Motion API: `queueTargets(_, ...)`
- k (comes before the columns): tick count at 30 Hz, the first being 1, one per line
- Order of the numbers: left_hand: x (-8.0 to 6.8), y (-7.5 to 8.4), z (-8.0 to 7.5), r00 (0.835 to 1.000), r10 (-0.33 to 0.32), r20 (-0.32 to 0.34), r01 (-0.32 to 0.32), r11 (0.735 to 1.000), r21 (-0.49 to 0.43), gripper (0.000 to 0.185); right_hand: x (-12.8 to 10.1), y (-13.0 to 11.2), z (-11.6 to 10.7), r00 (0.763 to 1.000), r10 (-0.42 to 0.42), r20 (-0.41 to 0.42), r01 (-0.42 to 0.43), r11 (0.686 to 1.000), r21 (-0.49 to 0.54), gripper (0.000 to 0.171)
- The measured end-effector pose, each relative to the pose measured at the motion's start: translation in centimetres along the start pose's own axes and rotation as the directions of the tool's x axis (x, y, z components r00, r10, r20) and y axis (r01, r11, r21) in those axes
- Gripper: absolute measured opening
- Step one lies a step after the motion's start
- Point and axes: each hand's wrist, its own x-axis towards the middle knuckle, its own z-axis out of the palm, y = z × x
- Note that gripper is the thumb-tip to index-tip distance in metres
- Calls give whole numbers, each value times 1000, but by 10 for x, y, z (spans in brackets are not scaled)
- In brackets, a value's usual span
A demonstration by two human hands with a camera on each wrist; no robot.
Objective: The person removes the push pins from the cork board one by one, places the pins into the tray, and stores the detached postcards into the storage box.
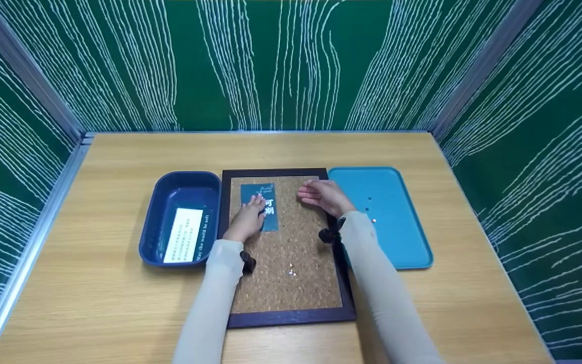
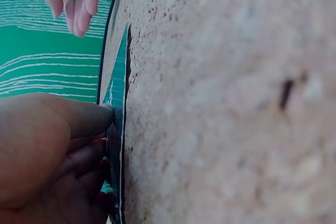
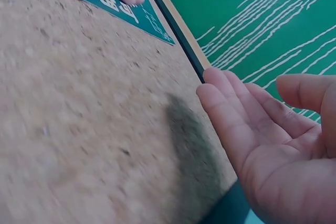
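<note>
A teal card (image 1: 270,222) with white lettering lies on the upper left of a dark-framed cork board (image 1: 296,293). My left hand (image 1: 248,218) rests on the card with its fingers spread over it. From the left wrist view, the thumb (image 2: 89,116) touches the face of the card, which lies along the cork. My right hand (image 1: 325,196) hovers over the board's upper right, palm turned inward. In the right wrist view its fingers (image 3: 236,108) are extended and hold nothing. A small cluster of shiny pins (image 1: 291,271) lies on the lower cork.
Left of the board stands a dark blue basin (image 1: 150,227) containing a white card (image 1: 182,235) and a teal printed card (image 1: 202,237). On the right, a light blue tray (image 1: 397,247) partly under my right forearm carries several tiny pieces. Green patterned panels (image 1: 301,65) enclose the wooden table (image 1: 109,308).
</note>
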Motion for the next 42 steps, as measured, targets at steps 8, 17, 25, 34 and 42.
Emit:
queueTargets(8,0,1,0,1000,11,-4,-11,1000,-2,48,4,7,17,998,41,40,-42,999,31,32)
queueTargets(17,1,0,2,1000,12,-26,-11,1000,6,48,4,14,31,993,49,109,-55,997,51,34)
queueTargets(25,1,-1,4,1000,6,-28,-6,1000,-4,48,4,21,40,989,39,146,-48,997,57,34)
queueTargets(34,1,-1,3,1000,0,-25,0,1000,5,48,5,24,45,990,39,132,-49,996,73,33)
queueTargets(42,2,-1,2,1000,-8,-21,8,1000,6,48,4,21,46,986,79,150,-90,994,69,35)
